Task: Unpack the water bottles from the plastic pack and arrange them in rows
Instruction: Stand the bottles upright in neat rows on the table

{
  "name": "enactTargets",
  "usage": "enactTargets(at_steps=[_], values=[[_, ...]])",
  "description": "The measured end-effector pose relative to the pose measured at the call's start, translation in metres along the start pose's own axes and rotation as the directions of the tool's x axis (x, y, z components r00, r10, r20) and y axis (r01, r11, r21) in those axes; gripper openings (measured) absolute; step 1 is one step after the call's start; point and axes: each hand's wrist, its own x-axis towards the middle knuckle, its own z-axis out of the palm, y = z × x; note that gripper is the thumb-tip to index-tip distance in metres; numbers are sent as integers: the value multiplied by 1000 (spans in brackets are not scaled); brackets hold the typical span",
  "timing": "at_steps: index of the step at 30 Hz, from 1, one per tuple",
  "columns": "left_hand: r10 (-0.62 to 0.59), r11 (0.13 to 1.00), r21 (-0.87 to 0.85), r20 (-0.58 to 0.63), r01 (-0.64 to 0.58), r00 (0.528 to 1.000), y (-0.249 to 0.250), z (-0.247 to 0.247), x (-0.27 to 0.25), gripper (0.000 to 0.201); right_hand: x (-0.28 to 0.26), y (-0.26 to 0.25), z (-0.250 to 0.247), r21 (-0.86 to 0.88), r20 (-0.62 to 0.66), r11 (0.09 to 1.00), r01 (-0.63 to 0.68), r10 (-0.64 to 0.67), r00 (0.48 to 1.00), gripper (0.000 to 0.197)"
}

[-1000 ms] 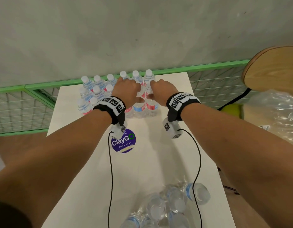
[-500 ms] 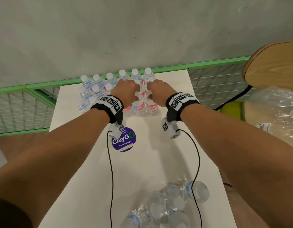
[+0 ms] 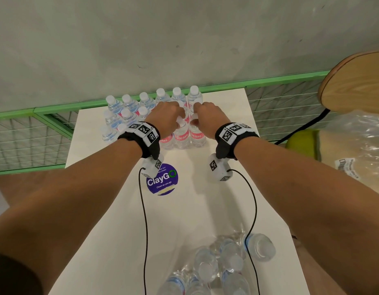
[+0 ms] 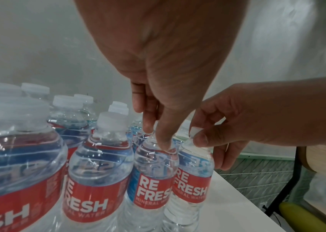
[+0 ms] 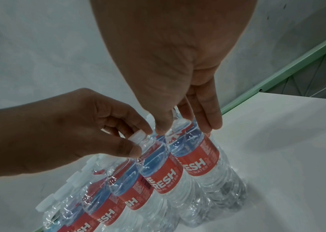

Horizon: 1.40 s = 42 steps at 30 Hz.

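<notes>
Bottles (image 3: 181, 136) are pinched at the necks by left hand (image 3: 166, 118) and right hand (image 3: 208, 118), apparently for squaring the front row.

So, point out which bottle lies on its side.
The loose bottle at the table's near right, beside the plastic pack; its base faces the camera. The arranged bottles at the far edge stand upright.

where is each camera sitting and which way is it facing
Head: above, looking forward and down at the white table; both forearms show.
Left wrist: along the left hand at the standing bottles.
Right wrist: along the right hand at the same rows.
Shared: each wrist view shows the other hand pinching a bottle neck.
</notes>
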Motion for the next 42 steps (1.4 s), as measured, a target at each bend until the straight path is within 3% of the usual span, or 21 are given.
enactTargets(at_steps=[7, 15, 18, 24, 30, 37, 42], values=[[13, 1000, 10, -8, -13, 1000, 1, -2, -3, 34, -3, 0, 0, 15, -1, 1000, -7, 7, 1000, 40], [-20, 999, -34, -87, 17, 996, 5, -23, -27, 47, -25, -6, -32, -34, -31, 999, -23, 22, 999, 54], [-37, 995, -94, -119, 25, 992, 8, -41, -50, 45, -47, -13, -51, -57, -66, 998, 4, -7, 998, 58], [-47, 976, -218, -137, 16, 989, 31, -64, -120, 38, -116, -37, -82, -38, -11, 996, 76, -76, 997, 41], [-61, 979, -195, 26, 65, 998, 68, -56, -206, 36, -209, -65, -71, -12, 110, 991, 130, -128, 986, 37], [-73, 978, -181, 189, 108, 979, 123, -22, -310, 38, -305, -93, -19, -91, 330, 973, 213, -173, 928, 42], [-72, 958, -238, 344, 161, 936, 148, 5, -365, 43, -345, -91, 9, -220, 326, 939, 266, -187, 927, 41]])
